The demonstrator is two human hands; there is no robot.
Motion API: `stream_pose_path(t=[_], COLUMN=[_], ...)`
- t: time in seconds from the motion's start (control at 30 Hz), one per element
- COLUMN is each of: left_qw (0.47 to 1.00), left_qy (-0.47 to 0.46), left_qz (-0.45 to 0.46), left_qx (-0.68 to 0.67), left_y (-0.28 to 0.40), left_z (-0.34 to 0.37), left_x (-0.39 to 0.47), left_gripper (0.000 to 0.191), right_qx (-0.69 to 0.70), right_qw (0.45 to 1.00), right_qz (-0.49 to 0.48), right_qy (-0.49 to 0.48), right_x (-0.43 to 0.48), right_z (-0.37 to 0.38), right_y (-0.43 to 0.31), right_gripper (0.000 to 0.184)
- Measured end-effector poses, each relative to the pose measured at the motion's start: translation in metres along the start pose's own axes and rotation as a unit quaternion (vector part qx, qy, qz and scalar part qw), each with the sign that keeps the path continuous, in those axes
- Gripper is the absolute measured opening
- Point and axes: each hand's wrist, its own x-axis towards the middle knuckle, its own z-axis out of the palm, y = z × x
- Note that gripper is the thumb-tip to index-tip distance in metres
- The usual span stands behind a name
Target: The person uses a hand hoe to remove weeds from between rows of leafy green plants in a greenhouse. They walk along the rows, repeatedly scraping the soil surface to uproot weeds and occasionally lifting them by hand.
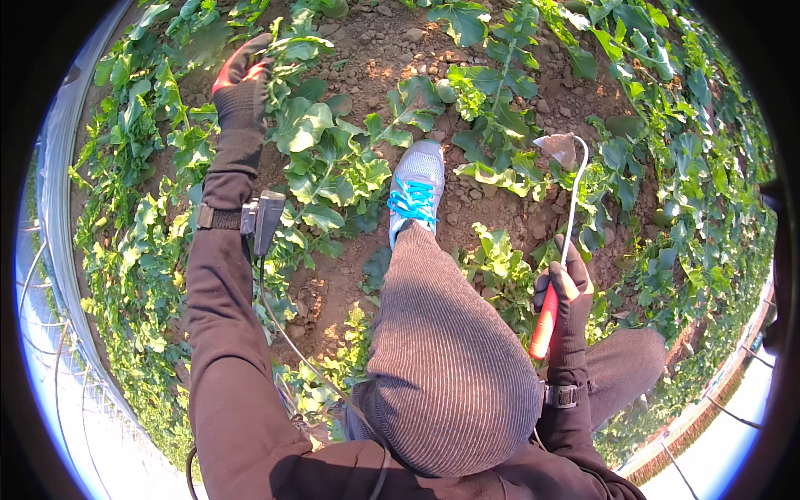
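My left hand (pixel 245 78), in a dark glove with red on it, is at the upper left among lobed green leaves (pixel 294 49). Its fingers are curled beside a leafy stem, and whether they grip it is not clear. My right hand (pixel 569 284), gloved in dark fabric, is closed around the red handle (pixel 545 322) of a hand hoe. The hoe's thin curved metal neck rises from my fist to a soil-marked pointed blade (pixel 558 150), which is over leaves and soil at the upper right.
Leafy plants (pixel 325 187) grow in brown, cloddy soil (pixel 381 69). My grey shoe (pixel 417 181) with blue laces stands between them. Plastic sheeting (pixel 59 156) borders the left side, and a cable (pixel 300 353) runs from a device (pixel 269 219) on my left wrist.
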Motion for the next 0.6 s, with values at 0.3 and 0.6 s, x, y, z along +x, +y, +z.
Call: stream_pose_path(t=[0.3,0.6], left_qw=[0.988,0.942], left_qy=[0.145,0.307], left_qz=[-0.047,-0.113], left_qx=[0.008,0.078], left_y=[0.073,0.109], left_z=[-0.128,-0.242], left_x=[-0.114,-0.202], left_gripper=[0.034,0.032], right_qx=[-0.014,-0.078], right_qw=[0.995,0.971], right_qz=[-0.031,-0.181], right_qy=[-0.089,-0.136], right_x=[-0.015,-0.021], right_z=[-0.013,-0.014], right_y=[0.007,0.033], right_gripper=[0.046,0.042])
